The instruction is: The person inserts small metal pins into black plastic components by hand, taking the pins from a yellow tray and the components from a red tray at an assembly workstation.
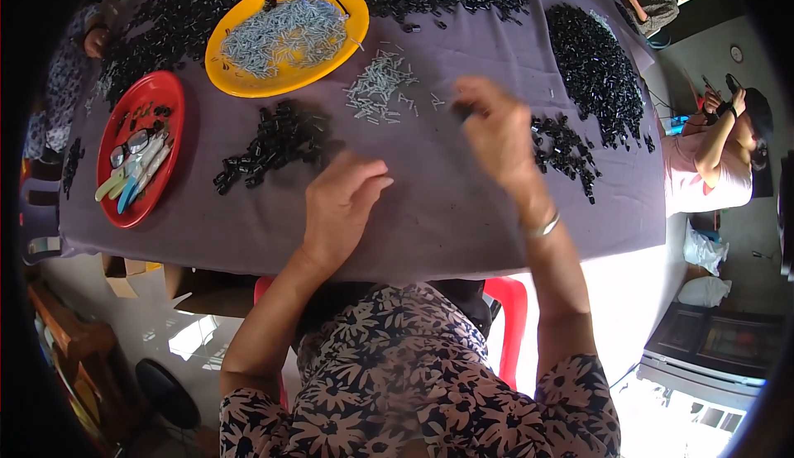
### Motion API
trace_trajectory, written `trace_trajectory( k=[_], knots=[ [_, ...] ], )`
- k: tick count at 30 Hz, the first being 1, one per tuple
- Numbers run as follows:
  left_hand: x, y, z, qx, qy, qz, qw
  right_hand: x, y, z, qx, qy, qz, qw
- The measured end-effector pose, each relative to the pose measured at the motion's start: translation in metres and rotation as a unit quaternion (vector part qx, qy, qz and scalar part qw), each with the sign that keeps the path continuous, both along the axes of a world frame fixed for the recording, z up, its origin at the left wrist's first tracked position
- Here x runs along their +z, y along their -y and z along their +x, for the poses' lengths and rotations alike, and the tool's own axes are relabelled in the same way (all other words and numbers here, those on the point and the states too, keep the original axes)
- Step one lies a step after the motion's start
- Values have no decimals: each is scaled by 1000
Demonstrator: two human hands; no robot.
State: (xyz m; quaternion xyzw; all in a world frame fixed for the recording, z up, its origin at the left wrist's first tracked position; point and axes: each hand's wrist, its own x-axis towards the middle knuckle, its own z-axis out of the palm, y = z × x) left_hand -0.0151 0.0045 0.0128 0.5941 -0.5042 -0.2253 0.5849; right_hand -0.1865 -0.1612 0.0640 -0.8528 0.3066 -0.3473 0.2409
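My left hand (339, 208) is over the cloth near the table's front, thumb and forefinger pressed together. What they pinch, if anything, is too small to make out. Farther right, my right hand (499, 134) is smeared by motion, with a small black piece (465, 111) at its fingertips. Just left of and beyond my left hand lies a heap of shiny black plastic pieces (281, 137). Thin silvery pins (380, 86) are scattered between and beyond my hands. Another small group of black pieces (567, 152) lies beside my right wrist.
A yellow plate (255, 89) of pins stands at the back. On the left, a red tray (116, 207) holds glasses and several handled tools. Large black heaps (600, 78) cover the far and right parts of the purple cloth (413, 243). Other people (711, 148) are around the table.
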Motion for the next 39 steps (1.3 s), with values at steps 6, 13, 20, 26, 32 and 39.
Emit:
trace_trajectory(
  k=[6,13,20,26,32,39],
  knots=[
    [-5,7,6,-20,236,-19,971,-2,95,-24,62,-214,-164,961],
    [-5,8,8,-34,232,11,972,-7,100,-8,107,-315,-204,921],
    [-3,8,11,-71,228,5,971,-6,113,4,98,-314,-135,935],
    [-1,3,12,-62,218,21,974,1,66,27,31,-138,1,990],
    [-7,5,13,-47,225,33,973,-4,-8,27,203,-21,288,935],
    [-11,11,10,-54,214,4,975,-26,-32,12,221,-26,164,961]
  ],
)
